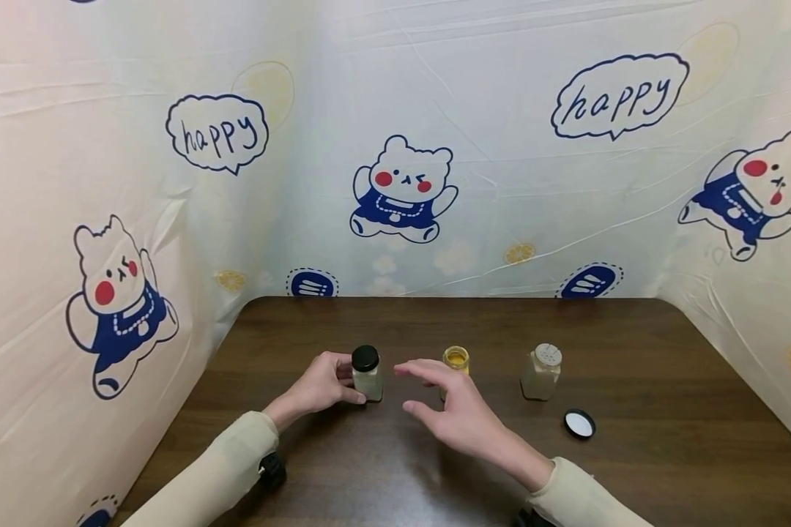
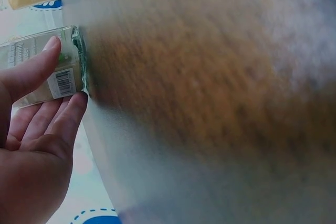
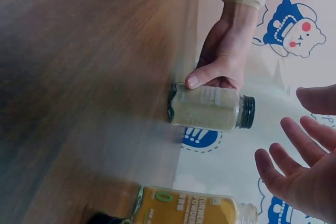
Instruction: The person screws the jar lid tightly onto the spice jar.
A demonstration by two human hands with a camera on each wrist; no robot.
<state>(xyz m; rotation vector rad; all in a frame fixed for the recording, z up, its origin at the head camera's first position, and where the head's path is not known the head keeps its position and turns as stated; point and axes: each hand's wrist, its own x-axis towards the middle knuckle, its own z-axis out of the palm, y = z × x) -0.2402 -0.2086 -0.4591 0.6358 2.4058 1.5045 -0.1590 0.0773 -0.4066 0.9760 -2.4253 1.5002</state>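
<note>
A glass spice jar of pale powder (image 1: 369,386) stands upright on the table with its black lid on. My left hand (image 1: 321,382) holds this jar from the left, thumb on one side and fingers on the other; a barcode label (image 2: 63,83) shows near its base. My right hand (image 1: 458,413) is in the air to the right of that jar, fingers spread and holding nothing. Partly hidden behind the right hand is an uncapped glass jar of yellow powder (image 1: 457,357). Its label reads turmeric powder in the right wrist view.
Farther right stands another glass jar of pale powder (image 1: 540,375) with a perforated white top. A loose black lid (image 1: 579,424) lies near it, white inside facing up. Printed cloth (image 1: 488,95) hangs around the back and sides of the brown wooden table (image 1: 395,468).
</note>
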